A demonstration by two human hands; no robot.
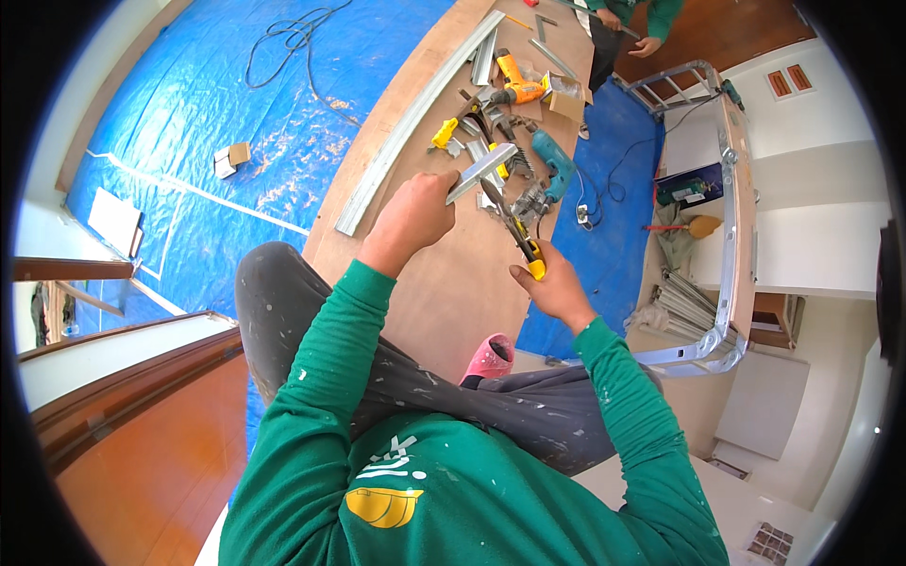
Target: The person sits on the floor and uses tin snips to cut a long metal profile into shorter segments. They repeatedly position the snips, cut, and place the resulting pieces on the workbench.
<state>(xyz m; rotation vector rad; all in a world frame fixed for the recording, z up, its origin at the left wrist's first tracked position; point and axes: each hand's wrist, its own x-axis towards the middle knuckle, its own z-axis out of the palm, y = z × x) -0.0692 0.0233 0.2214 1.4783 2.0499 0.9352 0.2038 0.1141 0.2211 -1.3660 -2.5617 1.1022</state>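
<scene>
My left hand [413, 222] is closed round one end of a short metal channel piece [483, 172], which slants up to the right. In my right hand [559, 286] are tin snips [516, 226] with yellow-and-black handles. Their blades point up and left, close under the metal piece; whether they touch it I cannot tell. Just beyond lie a teal power tool [555, 165], an orange cordless drill [516, 83] and a heap of small tools and metal offcuts. A long metal channel [406, 137] lies along the left side of the plywood [444, 283].
Blue tarpaulin [208, 94] covers the floor, with a black cable [297, 42] on it. An open cardboard box [566, 102] stands behind the tools. To the right is an aluminium ladder [731, 283]. Another person's hands [645, 47] hold a thin strip at the far end.
</scene>
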